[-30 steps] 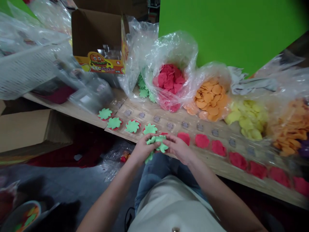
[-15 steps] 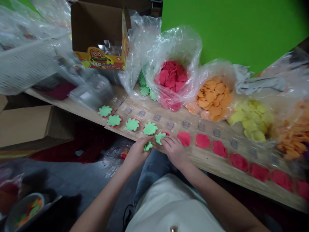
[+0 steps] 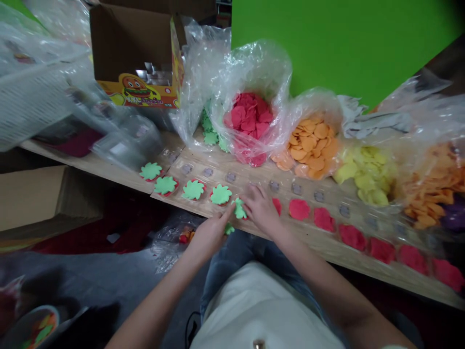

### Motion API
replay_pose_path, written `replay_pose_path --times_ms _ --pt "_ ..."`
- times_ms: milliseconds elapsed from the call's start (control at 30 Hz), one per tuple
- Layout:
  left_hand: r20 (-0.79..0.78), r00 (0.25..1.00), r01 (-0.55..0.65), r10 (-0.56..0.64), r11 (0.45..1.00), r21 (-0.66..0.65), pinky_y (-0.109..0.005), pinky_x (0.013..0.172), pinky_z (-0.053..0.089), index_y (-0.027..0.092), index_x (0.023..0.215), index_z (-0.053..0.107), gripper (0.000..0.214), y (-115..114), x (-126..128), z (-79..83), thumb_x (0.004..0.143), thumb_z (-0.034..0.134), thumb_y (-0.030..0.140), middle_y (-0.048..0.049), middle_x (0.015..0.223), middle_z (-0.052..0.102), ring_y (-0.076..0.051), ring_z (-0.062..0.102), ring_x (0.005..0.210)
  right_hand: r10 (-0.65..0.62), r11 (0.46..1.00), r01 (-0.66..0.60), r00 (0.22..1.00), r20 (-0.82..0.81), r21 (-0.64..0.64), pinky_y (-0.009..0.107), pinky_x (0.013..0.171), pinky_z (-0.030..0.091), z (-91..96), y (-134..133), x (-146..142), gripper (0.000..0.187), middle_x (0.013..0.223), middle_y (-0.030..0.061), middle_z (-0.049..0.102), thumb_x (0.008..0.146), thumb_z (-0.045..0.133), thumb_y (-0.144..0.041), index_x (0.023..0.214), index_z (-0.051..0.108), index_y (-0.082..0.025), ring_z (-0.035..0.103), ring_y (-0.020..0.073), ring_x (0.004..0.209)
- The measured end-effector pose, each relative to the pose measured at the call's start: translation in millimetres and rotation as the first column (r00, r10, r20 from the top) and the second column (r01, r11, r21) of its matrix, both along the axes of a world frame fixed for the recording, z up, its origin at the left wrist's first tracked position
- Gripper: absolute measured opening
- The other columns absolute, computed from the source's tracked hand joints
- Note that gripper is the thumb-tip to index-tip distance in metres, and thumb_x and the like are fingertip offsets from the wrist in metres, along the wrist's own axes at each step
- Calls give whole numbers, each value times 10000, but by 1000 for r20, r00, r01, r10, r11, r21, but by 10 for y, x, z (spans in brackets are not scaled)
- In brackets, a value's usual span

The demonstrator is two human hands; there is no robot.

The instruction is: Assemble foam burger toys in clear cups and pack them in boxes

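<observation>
The left hand (image 3: 209, 237) and the right hand (image 3: 261, 211) are close together over a long wooden bench (image 3: 327, 245). A soft green leaf piece (image 3: 239, 208) sits between them, on top of a red round that is mostly hidden. The right hand's grip is spread, with its fingers apart and just beside the leaf. The left hand's fingers lie close together and reach up to the leaf. A small green bit (image 3: 228, 229) sits at the left hand, but I cannot tell if that hand is pinching it. Four green leaves (image 3: 193, 190) lie in a row to the left, each on a red round. Red rounds (image 3: 300, 209) with no leaves on them lie in a row to the right. Behind them is a row of small grey dots (image 3: 274, 186). Clear plastic bags sit along the back of the bench, holding red pieces (image 3: 249, 116), orange pieces (image 3: 310, 145), and yellow pieces (image 3: 365, 174). An open cardboard box (image 3: 134, 63) with a burger picture stands at the back on the left.
</observation>
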State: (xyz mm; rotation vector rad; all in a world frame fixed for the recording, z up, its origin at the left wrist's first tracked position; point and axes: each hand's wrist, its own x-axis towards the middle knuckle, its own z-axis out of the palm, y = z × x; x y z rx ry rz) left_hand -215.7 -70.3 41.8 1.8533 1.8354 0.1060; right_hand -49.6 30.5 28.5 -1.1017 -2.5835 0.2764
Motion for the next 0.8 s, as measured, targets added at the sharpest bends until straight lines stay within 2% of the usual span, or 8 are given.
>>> replay_pose_path --times_ms 100,267,433,567,700,800 --pt "9 1000 -4 4 1000 -1 -266 759 420 316 1413 42 879 -14 -12 -3 695 493 86 -79 1148 544 -224 566 993 69 998 -69 997 -39 -2 442 977 340 -46 63 -58 242 1302 108 422 845 493 -263 1040 618 -196 291 263 1248" --pt "30 999 -17 17 1000 0 -280 777 429 306 1416 10 909 18 -22 -3 682 498 84 -85 1182 541 -228 570 1002 -28 998 19 991 -132 -67 439 973 348 -85 113 -14 144 1176 105 508 792 568 -277 865 648 -183 368 261 1158" --pt "107 994 37 -39 999 15 -303 834 422 255 1410 125 815 134 -19 -7 699 494 109 -103 1200 547 -238 546 1056 -84 994 75 989 -119 -78 384 927 373 -1 130 -28 122 1073 104 543 776 585 -278 798 638 -170 410 247 1080" --pt "154 987 43 -44 999 11 -299 864 411 269 1403 163 802 186 -27 24 696 496 89 -94 1243 525 -230 533 1081 -126 982 116 991 -53 -151 343 843 399 37 153 -59 157 881 73 568 779 584 -320 750 626 -172 482 210 912" --pt "88 996 29 -28 1000 -11 -286 816 426 275 1402 170 781 168 4 83 714 492 93 -92 1166 559 -225 564 1012 -207 970 213 976 65 -116 350 821 393 50 180 -81 205 816 80 556 799 550 -344 730 623 -165 495 220 869" --pt "-20 999 26 -27 1000 -8 -278 739 438 289 1412 106 822 104 37 116 714 491 87 -87 1051 582 -225 586 929 -251 965 254 966 63 -59 332 776 411 78 111 -32 233 864 95 567 816 529 -359 847 611 -144 495 232 880"
